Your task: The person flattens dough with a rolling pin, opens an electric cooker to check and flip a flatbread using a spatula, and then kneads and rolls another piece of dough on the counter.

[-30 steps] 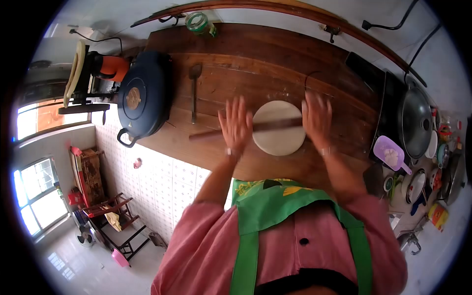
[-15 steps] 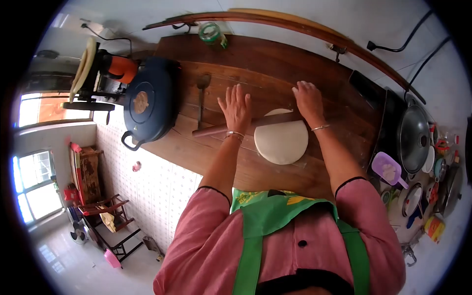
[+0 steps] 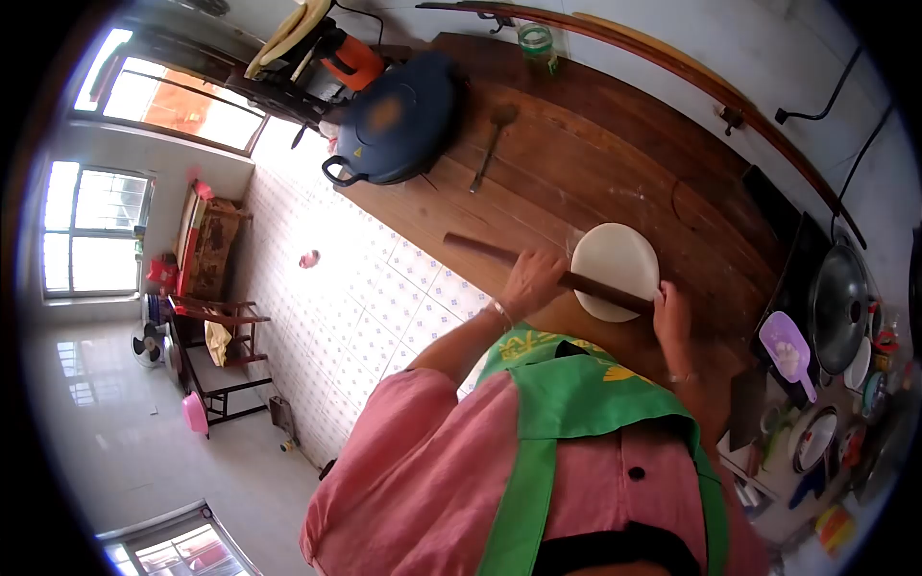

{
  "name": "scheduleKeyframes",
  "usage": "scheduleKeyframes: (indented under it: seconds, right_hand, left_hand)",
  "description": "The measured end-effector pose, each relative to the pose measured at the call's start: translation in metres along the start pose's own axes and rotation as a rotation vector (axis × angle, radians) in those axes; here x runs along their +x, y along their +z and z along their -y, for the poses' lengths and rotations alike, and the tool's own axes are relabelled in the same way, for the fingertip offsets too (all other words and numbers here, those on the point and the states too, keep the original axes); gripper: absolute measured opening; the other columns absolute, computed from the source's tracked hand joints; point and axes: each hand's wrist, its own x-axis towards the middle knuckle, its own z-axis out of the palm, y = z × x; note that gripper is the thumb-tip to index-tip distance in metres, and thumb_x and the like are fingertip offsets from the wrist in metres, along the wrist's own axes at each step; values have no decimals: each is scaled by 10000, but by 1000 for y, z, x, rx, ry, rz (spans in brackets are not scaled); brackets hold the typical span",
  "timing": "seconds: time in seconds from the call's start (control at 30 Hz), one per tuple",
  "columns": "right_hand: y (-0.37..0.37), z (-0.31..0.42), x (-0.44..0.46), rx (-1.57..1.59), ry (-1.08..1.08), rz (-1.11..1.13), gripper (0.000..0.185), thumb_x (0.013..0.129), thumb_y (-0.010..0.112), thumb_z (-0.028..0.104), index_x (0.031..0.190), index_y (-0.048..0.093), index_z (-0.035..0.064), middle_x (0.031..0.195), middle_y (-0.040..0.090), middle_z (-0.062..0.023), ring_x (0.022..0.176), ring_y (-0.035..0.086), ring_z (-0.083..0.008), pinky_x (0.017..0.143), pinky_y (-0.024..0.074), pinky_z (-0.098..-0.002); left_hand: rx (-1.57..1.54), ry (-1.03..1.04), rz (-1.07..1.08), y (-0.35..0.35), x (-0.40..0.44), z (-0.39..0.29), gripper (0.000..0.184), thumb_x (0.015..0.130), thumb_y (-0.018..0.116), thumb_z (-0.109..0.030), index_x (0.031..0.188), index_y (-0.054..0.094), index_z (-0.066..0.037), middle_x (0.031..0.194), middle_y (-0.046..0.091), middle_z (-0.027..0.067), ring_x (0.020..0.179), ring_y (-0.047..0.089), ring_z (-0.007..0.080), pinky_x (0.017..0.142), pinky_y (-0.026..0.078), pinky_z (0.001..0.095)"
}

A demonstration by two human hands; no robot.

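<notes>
A round, flat sheet of dough (image 3: 615, 254) lies on the wooden counter. Across its near part runs a dark wooden rolling pin (image 3: 591, 286), its left end sticking out well past the dough. My left hand (image 3: 536, 281) is closed round the pin, left of the dough. At the pin's right end, by the dough's edge, my right hand (image 3: 672, 315) is curled with the thumb up; the pin's tip is hidden in it. A bracelet shows on each wrist.
A blue electric griddle (image 3: 399, 120) stands at the counter's left end, with a spatula (image 3: 493, 144) beside it. A glass jar (image 3: 538, 43) is at the back. On the right are a wok lid (image 3: 838, 307) and a purple scoop (image 3: 788, 348) holding something white.
Both hands have drawn back towards my body, bringing the rolling pin from the dough's far part to its near part. My left fingers, flat before, are now wrapped round it. The view has turned left.
</notes>
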Motion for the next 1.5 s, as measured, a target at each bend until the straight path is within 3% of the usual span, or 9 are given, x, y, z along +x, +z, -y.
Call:
scheduleKeyframes:
  seconds: [0.07,0.13,0.23,0.43,0.5,0.73,1.0,1.3,1.5]
  right_hand:
    - [-4,1,-36,-43,-64,-86,272,884,612,169,1121,603,36,1029,663,-180,997,608,-371,900,442,-489]
    - [-11,17,-50,-430,-201,-258,308,931,548,181,1218,580,75,1204,620,-116,1167,539,-314,1017,360,-523]
    - [-8,13,-13,-425,-264,-279,337,962,508,215,1274,547,95,1320,556,-78,1271,461,-279,1057,317,-544]
    - [-21,27,129,-366,-155,-245,342,970,509,233,1278,540,87,1262,580,-102,1211,504,-304,1032,345,-525]
    - [-19,20,104,-377,-193,-278,350,967,511,234,1280,537,80,1263,579,-106,1216,498,-305,1040,337,-527]
    - [-4,9,-17,-413,-135,-196,388,929,541,232,1306,532,142,1344,526,-51,1272,453,-256,1088,271,-533]
    - [-28,28,185,-270,-178,-301,292,960,520,216,1183,582,38,1153,615,-158,1149,525,-321,1042,332,-533]
    - [1,15,9,-401,-111,-276,407,936,540,266,1306,522,98,1285,562,-65,1231,479,-264,1072,264,-549]
    - [-23,29,143,-307,-227,-310,252,933,548,199,1142,603,70,1095,628,-104,1084,545,-297,974,372,-491]
  left_hand:
    - [-44,-71,53,18,-21,-14,387,777,703,-304,1100,595,-120,1075,616,90,1093,546,293,952,366,448]
    - [47,-11,-296,40,-31,-18,553,817,664,-357,1296,519,-120,1264,562,108,1225,485,289,1045,315,502]
    - [179,-73,-290,49,-3,-11,647,871,601,-412,1417,410,-120,1384,485,101,1312,417,279,1106,241,557]
    - [133,-131,-463,29,96,36,516,941,514,-345,1375,459,-73,1351,521,112,1288,448,299,1122,187,588]
    - [-54,-286,-491,21,93,42,487,941,509,-328,1348,479,-61,1348,521,121,1299,436,303,1112,197,587]
    - [148,-252,-223,50,-33,9,514,948,476,-364,1415,447,-151,1413,480,39,1384,329,305,1120,175,574]
    - [127,-270,-494,2,147,69,485,980,421,-339,1404,438,-104,1377,510,84,1349,377,310,1113,174,610]
    - [121,-324,-187,51,-3,14,497,943,457,-391,1411,473,-225,1462,412,56,1393,270,382,1096,126,636]
    - [143,-232,-421,16,128,59,477,961,454,-346,1385,473,-127,1359,518,86,1340,392,300,1119,168,583]
